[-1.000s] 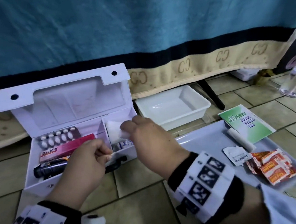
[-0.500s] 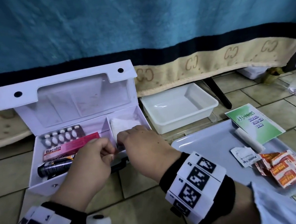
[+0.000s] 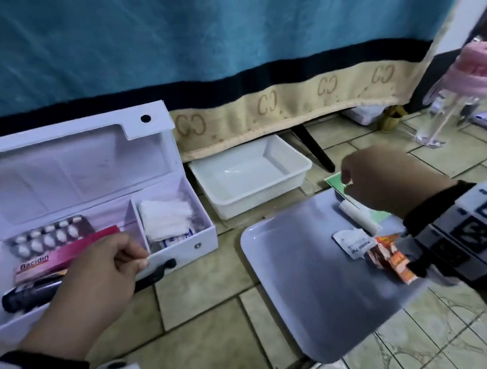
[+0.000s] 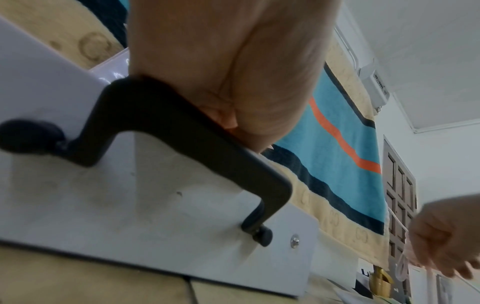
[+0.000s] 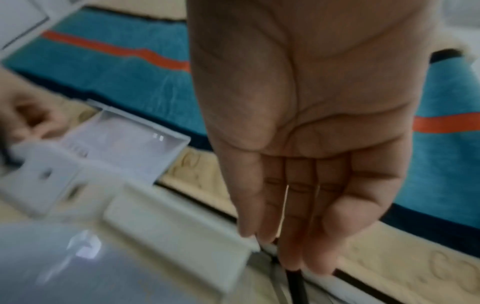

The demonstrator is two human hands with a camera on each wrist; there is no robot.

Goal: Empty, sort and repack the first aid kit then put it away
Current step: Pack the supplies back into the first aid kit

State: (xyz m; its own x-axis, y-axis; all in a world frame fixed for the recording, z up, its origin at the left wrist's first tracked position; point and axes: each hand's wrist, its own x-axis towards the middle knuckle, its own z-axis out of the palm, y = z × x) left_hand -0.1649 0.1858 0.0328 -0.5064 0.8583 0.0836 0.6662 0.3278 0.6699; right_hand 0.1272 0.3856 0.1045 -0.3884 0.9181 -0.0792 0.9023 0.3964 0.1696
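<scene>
On the tiled floor, the open white first aid box sits under the left hand, whose curled fingers pinch at its front edge above the black handle. Off to the side, the right hand hangs loose-fingered, holding nothing, over the grey tray; half a second ago it was at the box beside the left.
</scene>
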